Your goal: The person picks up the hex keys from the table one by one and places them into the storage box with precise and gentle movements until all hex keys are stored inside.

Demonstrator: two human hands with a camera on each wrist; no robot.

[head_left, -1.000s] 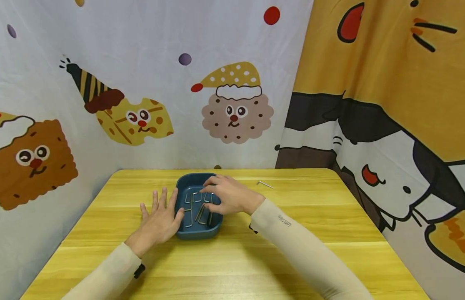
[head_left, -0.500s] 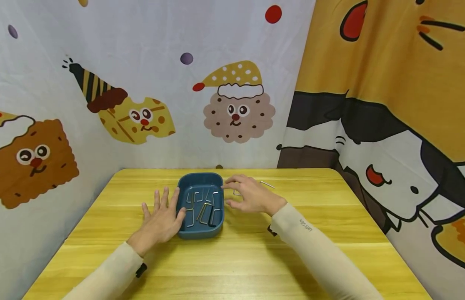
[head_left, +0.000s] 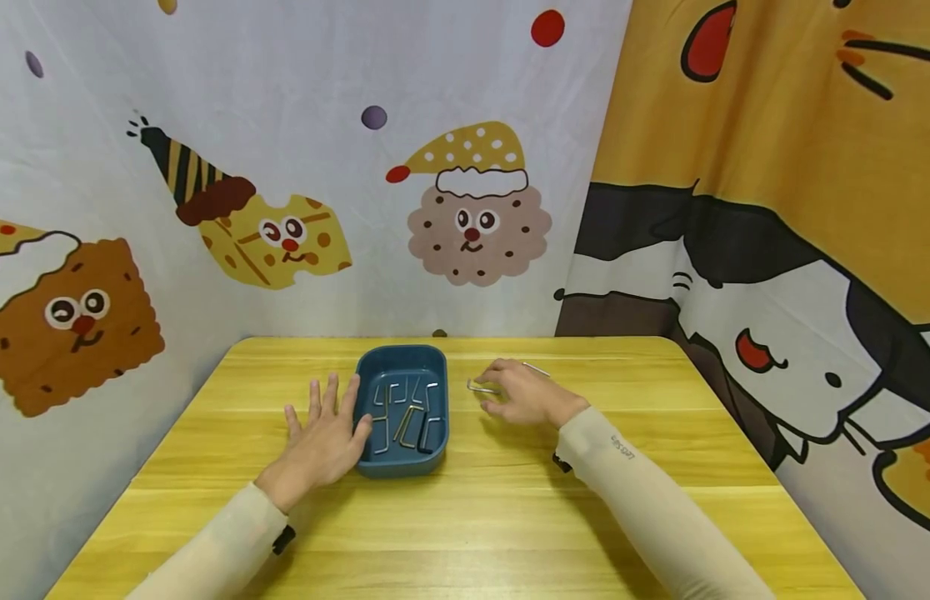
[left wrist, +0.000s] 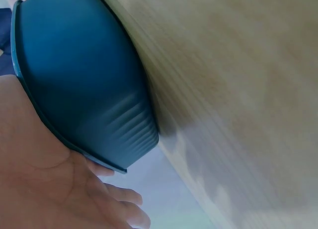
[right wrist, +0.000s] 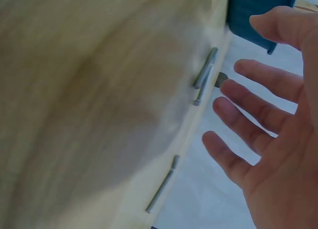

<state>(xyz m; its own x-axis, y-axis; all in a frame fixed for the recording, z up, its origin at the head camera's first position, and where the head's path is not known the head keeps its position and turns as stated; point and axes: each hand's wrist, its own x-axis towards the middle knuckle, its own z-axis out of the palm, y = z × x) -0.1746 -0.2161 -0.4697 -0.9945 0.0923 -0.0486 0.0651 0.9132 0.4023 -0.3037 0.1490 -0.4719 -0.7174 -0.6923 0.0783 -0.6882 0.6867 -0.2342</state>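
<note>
A blue plastic tray (head_left: pixel 401 469) holds several L-shaped hex keys (head_left: pixel 410 421), mostly silver, one black and some brassy. Against the tray's left side rests my left hand (head_left: pixel 318 446), fingers spread, thumb at the rim; the left wrist view shows its palm against the tray's outer rim (left wrist: pixel 52 127). To the right of the tray, my right hand (head_left: pixel 523 394) is above the table beside a silver hex key (head_left: pixel 478 387), partly covered by the fingers. In the right wrist view those fingers (right wrist: pixel 253 124) are apart and hold nothing.
Another silver hex key (head_left: pixel 536 368) lies farther back, behind the right hand. The wood-grain table (head_left: pixel 465 533) ends at a back edge near a white curtain (head_left: pixel 300 108) printed with cartoon figures. A yellow curtain (head_left: pixel 795 150) hangs at the right.
My right hand has moved right, from over the tray to the table beside it. A hex key there has come into sight by its fingers. The left hand stays at the tray.
</note>
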